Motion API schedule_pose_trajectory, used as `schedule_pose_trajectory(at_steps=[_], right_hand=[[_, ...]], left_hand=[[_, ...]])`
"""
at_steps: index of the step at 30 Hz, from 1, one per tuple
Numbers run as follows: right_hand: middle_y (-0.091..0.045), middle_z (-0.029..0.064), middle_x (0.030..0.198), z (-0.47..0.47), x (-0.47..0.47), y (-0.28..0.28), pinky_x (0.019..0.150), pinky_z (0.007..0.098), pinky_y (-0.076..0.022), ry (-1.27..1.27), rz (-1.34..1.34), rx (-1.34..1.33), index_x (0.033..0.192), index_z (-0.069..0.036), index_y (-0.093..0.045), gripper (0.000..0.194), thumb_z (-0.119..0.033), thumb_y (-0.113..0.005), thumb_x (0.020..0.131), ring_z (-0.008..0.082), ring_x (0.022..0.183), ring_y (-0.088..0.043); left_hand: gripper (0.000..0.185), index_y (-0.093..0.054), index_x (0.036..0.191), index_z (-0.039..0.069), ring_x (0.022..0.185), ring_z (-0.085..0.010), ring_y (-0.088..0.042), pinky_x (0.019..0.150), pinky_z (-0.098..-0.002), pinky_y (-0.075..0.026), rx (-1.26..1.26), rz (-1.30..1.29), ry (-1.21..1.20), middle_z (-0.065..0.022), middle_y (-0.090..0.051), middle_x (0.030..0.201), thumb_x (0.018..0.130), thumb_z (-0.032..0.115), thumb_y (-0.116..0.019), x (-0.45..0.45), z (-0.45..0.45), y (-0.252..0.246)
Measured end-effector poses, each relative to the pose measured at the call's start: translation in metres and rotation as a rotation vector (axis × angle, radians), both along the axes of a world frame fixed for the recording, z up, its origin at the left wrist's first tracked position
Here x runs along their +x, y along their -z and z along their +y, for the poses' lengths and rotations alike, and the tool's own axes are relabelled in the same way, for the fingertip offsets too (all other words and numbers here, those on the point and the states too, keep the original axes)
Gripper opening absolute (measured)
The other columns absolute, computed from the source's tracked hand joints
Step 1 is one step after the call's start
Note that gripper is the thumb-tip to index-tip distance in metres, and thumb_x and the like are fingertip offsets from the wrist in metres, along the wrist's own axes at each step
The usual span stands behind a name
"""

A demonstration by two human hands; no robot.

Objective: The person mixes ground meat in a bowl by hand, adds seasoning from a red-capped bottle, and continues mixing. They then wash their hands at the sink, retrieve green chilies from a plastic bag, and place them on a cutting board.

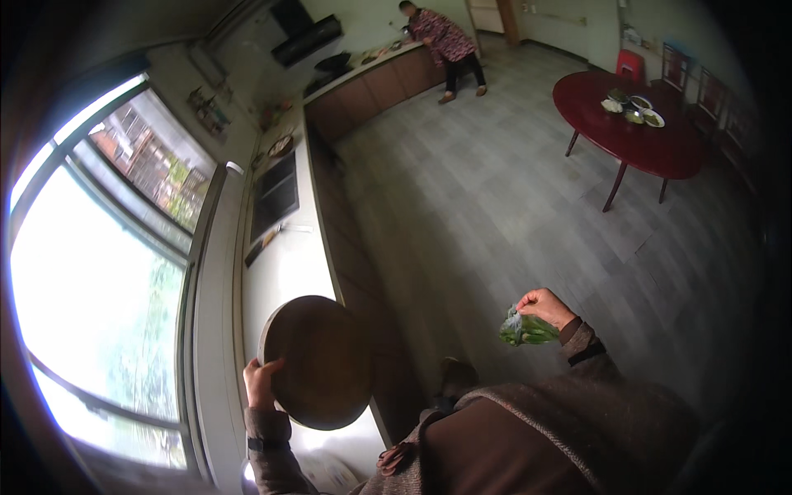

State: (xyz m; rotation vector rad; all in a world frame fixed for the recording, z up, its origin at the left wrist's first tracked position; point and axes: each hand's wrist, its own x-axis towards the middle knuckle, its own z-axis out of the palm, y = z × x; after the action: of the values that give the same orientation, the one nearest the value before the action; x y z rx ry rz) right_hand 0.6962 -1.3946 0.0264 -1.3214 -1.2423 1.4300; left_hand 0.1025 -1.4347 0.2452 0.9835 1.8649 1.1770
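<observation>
My left hand (262,383) grips the rim of a round, thick cutting board (325,362), brown and apparently wooden, with the thumb over its face. The board is tilted up above the white countertop (291,272) and hides part of it. Out over the floor, my right hand (546,309) pinches the top of a clear plastic bag of green vegetables (529,329), which hangs from the fingertips. Exactly which vegetable is inside cannot be made out.
Along the window (93,266) runs the counter, with a knife (263,244) beside a dark sink (275,195). Another person (442,37) leans over the far counter near a wok (333,62). A red round table (643,151) bears several dishes; a red stool (630,65) stands behind it.
</observation>
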Motion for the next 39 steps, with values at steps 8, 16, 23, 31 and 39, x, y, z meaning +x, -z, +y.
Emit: schedule_pose_trajectory(at_steps=[8,16,23,31,39], right_hand=[[-0.069,0.0059,0.088,0.112,-0.038,-0.041,0.08,0.0261,-0.0488,-0.009,-0.11,0.024,0.089,0.003,-0.068,0.01,-0.005,-0.067,0.082,0.0109,0.084,-0.063],[-0.07,0.0082,0.089,0.354,-0.119,-0.089,0.08,0.0283,-0.0506,-0.181,-0.137,0.139,0.087,0.001,-0.068,0.01,-0.006,-0.069,0.081,0.014,0.084,-0.064],[-0.069,0.004,0.082,0.546,-0.236,-0.124,0.077,0.0253,-0.0506,-0.55,-0.061,0.225,0.083,0.0,-0.068,0.003,-0.002,-0.07,0.08,0.0098,0.079,-0.062],[-0.067,0.0026,0.084,0.603,-0.453,-0.164,0.075,0.0221,-0.0495,-0.83,0.043,0.164,0.09,0.002,-0.067,0.008,-0.003,-0.066,0.084,0.0076,0.079,-0.061],[-0.064,0.0038,0.094,0.531,-0.588,-0.153,0.085,0.0238,-0.0495,-1.275,0.361,-0.145,0.094,0.001,-0.065,0.009,0.002,-0.064,0.085,0.0108,0.09,-0.061]], left_hand=[[0.023,-0.064,0.092,-0.004,0.081,-0.0234,-0.064,0.076,-0.0337,-0.052,0.225,-0.19,-0.226,-0.0116,-0.067,0.09,0.072,0.005,-0.073,-0.129,0.135,0.055],[0.04,-0.059,0.119,0.002,0.101,-0.0263,-0.06,0.09,-0.0401,-0.049,0.283,-0.629,-0.602,-0.0112,-0.064,0.109,0.086,0.024,-0.063,-0.209,0.234,0.147],[0.062,-0.042,0.137,0.004,0.127,-0.035,-0.043,0.109,-0.0515,-0.032,0.298,-1.184,-0.508,-0.0159,-0.043,0.142,0.089,0.042,-0.054,-0.198,0.256,0.272],[0.044,-0.051,0.128,0.004,0.116,-0.0289,-0.052,0.102,-0.0447,-0.039,0.16,-0.914,-1.079,-0.0106,-0.056,0.128,0.093,0.03,-0.061,-0.138,0.269,0.266],[0.068,-0.032,0.145,0.009,0.13,-0.026,-0.04,0.106,-0.0466,-0.03,0.298,-0.6,-0.865,-0.0144,-0.039,0.144,0.094,0.048,-0.055,-0.1,0.304,0.176]])
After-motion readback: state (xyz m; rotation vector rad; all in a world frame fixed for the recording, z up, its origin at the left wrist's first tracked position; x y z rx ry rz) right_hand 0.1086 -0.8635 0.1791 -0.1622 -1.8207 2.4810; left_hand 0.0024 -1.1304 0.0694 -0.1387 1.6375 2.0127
